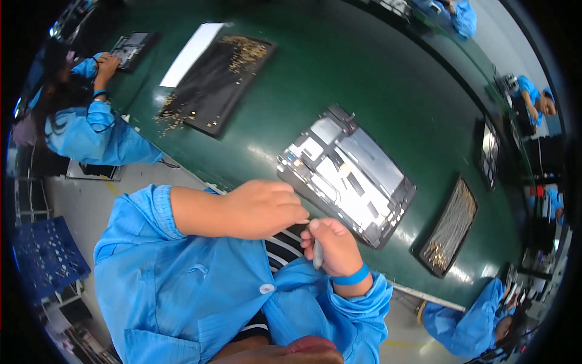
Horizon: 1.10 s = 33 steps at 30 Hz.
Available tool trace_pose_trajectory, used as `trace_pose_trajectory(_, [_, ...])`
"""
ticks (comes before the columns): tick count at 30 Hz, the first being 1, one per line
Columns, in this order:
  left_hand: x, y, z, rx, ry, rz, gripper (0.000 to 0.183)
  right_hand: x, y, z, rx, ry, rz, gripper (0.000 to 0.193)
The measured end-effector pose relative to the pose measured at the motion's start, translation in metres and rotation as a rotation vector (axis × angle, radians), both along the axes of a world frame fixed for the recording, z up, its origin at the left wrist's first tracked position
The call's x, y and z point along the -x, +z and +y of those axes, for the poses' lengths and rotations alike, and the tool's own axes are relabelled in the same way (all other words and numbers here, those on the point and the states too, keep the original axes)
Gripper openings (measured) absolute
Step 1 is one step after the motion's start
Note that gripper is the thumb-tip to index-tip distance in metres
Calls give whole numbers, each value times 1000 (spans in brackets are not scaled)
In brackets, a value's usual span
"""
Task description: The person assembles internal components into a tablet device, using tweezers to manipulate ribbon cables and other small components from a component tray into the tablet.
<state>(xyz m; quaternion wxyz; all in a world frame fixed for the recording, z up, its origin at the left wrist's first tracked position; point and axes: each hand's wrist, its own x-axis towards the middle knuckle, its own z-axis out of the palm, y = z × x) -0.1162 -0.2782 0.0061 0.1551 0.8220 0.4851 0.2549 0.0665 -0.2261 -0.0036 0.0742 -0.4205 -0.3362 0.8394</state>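
My left hand (267,209) is closed, its fingertips pinched near a tiny pale-gold bit too small to name. Just right of it, my right hand (336,246) is closed round a slim grey object (317,255) that pokes out below the fingers; its kind cannot be told. The fingertips of both hands nearly meet in front of my body, at the table's near edge. Beyond them lies an opened flat electronic device (348,179), tilted across the table, with silver and white panels, dark strips and a black frame. Neither hand touches it.
At the left, a black tray (212,91) carries small gold pieces, some spilled past its corner, beside a white sheet (191,53). A second black tray (450,227) at the right holds thin silver strands with gold ends. Co-workers in blue sit around the green table (388,79).
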Motion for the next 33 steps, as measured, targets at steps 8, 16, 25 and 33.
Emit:
trace_pose_trajectory(8, [-3, -26, 24, -171, 164, 91, 19, -2, 2, 13, -56, -532, 128, 27])
trace_pose_trajectory(16, [4, -34, 30, -86, 156, 87, 16, 16, 9, 27, -330, -713, 174, 49])
trace_pose_trajectory(25, [8, -31, 33, -26, 112, 122, 16, 36, -16, 20, -886, -698, -63, 36])
trace_pose_trajectory(33, [9, -30, 34, -25, 104, 132, 17, 38, -35, 20, -1089, -587, -100, 25])
